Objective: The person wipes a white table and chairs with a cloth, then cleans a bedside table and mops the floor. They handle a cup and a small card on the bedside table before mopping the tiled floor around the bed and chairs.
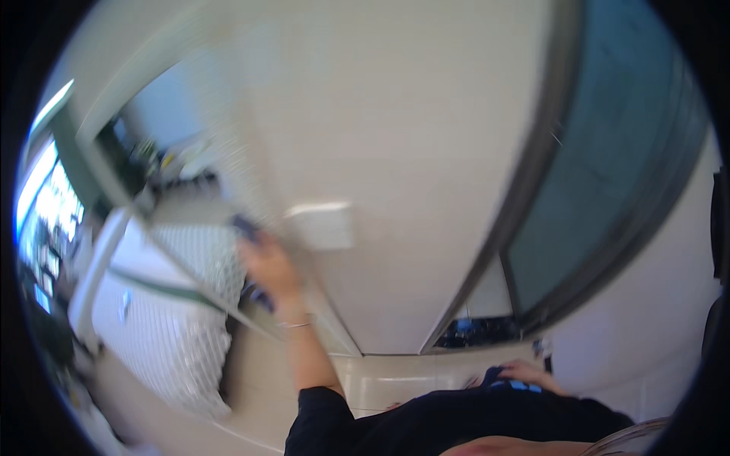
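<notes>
My left hand [274,271] reaches out to the left at the end of a bare arm, with a thin bracelet on its wrist. It is closed around a dark, elongated object [245,226], too blurred to name, which shows above the fingers and again below the hand. Just right of this hand, a white switch plate [329,226] sits on the pale wall [399,142]. My right hand [523,371] is low against my body, at the dark shirt [456,413] with light blue marks. Whether its fingers grip any cloth cannot be made out.
At left is a bed with a white textured cover [165,336], crossed by a pale diagonal frame edge [194,285]. A bright window [57,194] lies beyond. On the right stands a dark-framed bluish panel [593,188]. Glossy tiles [379,379] cover the floor.
</notes>
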`<state>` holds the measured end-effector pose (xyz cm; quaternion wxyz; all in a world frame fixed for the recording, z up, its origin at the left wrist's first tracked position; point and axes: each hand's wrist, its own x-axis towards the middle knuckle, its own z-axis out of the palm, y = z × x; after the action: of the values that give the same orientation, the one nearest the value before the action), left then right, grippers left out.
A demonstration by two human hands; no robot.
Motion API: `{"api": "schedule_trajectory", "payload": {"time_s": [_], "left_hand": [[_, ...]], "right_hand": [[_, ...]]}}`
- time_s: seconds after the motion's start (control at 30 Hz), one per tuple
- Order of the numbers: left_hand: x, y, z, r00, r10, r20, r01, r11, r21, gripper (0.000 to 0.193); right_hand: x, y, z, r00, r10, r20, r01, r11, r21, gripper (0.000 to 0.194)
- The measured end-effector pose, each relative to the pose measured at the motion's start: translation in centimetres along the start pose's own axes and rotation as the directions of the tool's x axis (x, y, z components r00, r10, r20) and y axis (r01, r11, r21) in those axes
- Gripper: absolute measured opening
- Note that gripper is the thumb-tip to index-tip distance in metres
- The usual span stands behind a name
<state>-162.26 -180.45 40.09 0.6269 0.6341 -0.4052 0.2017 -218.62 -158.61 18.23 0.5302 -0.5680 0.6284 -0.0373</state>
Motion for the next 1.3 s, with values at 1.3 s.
{"api": "schedule_trajectory", "payload": {"time_s": [1.3], "left_hand": [[-21.8,26.8,56.4,-0.03,-0.281,0.959,0.756,0.621,0.205,0.062]], "right_hand": [[49.2,-35.2,-59.5,0.389,-0.4,0.83,0.869,0.458,-0.188,0.024]]}}
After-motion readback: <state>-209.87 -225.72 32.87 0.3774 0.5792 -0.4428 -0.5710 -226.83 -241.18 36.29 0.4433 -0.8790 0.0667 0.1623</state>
